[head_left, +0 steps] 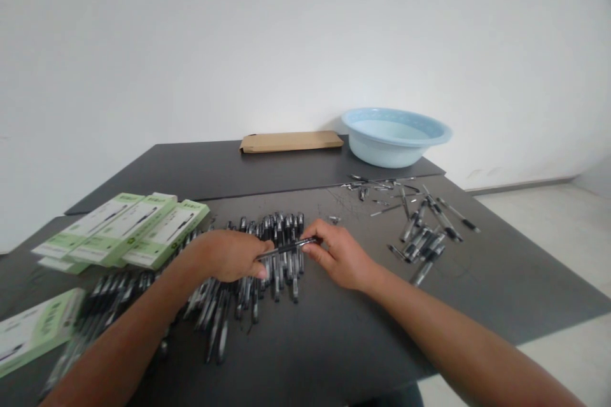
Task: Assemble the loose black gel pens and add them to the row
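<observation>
Between my two hands a black-and-clear pen (289, 247) is held nearly level, its right end slightly higher. My left hand (236, 255) is closed round the pen's left end. The thumb and fingers of my right hand (338, 253) pinch its right end, where the tip is partly covered. Below and behind the held pen lies a large pile of similar capped pens (248, 299) on the dark table. My left forearm hides part of that pile.
Green-and-white pen boxes (155, 235) are stacked at the left, with another box (41, 327) nearer me. Loose pens (422, 238) and thin pen parts (382, 184) lie at the right. A light-blue basin (394, 149) and a flat cardboard box (292, 142) stand at the back of the table (496, 267).
</observation>
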A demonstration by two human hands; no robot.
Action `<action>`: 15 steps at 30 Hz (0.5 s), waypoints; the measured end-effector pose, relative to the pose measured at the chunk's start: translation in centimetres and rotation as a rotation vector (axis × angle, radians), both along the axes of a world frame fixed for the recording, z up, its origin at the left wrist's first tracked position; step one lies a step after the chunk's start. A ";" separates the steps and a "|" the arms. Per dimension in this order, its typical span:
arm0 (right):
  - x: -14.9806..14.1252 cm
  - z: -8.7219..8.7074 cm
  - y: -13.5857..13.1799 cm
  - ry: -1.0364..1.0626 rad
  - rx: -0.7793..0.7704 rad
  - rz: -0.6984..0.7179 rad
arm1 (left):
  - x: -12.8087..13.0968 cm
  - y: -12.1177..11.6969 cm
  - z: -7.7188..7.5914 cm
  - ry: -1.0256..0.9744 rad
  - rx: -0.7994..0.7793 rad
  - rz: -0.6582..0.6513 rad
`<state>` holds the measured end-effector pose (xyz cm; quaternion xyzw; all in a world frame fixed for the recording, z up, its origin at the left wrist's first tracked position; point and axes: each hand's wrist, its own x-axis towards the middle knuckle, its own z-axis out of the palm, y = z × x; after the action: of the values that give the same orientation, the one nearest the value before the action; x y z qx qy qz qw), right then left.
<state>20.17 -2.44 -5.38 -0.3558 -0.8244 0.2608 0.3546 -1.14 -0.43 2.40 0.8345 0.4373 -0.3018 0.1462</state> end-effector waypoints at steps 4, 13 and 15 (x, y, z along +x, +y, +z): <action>0.0 0.0 -0.1 0.008 0.004 0.005 | -0.2 0.0 -0.1 -0.047 0.006 0.028; -0.1 0.0 -0.2 0.023 0.004 0.002 | -0.8 -0.1 -0.5 -0.088 0.013 0.046; -0.1 0.1 -0.3 0.025 -0.003 0.003 | -0.7 -0.3 -0.2 -0.086 0.021 0.050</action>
<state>20.09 -2.70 -5.30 -0.3516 -0.8200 0.2670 0.3642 -1.84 -0.69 2.17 0.8371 0.4543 -0.2572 0.1635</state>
